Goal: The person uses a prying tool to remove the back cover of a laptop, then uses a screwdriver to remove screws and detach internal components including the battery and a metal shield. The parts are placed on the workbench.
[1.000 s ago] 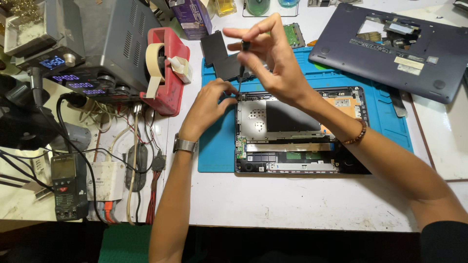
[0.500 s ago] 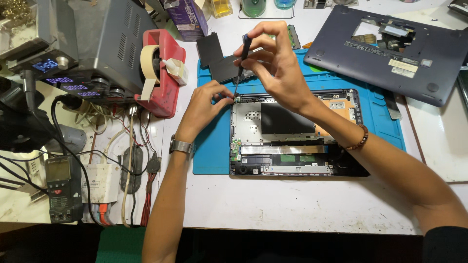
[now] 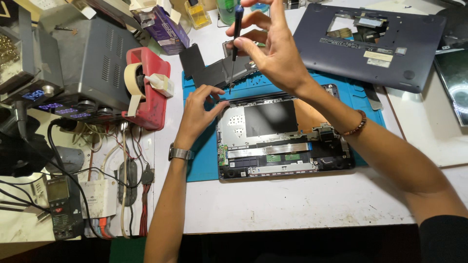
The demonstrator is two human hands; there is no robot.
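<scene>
- Far left, on the worktop (image 3: 302, 204): a grey bench power unit (image 3: 92, 68) with lit displays, a handheld meter (image 3: 61, 204) and a tangle of leads below it. None of these is near either grip.
- Next: a red tape dispenser (image 3: 146, 87) carrying a roll of masking tape, standing at the left edge of the blue work mat (image 3: 200, 168).
- My left hand (image 3: 200, 109) rests at the upper left corner of the opened laptop chassis (image 3: 282, 136). Its grip is loosely curled, the fingertips touching the chassis edge and enclosing nothing that I can see.
- Key relation: the screwdriver (image 3: 235, 39) stands nearly upright, long axis running top to bottom, its tip coming down just above that same corner, just right of my left fingertips. The left hand is the nearer to the tip; whether the tip touches a screw I cannot tell.
- My right hand (image 3: 273, 53) holds the screwdriver high on its dark handle, grip narrow, thumb and fingers pinched about it, the remaining fingers spread.
- The chassis lies flat on the mat, long axis left to right: silver plate, black rectangular pad, green boards and ribbon strips exposed.
- Behind it: a detached black panel (image 3: 204, 68).
- Far right: a dark blue laptop cover (image 3: 360, 44), lying well apart from both hands.
</scene>
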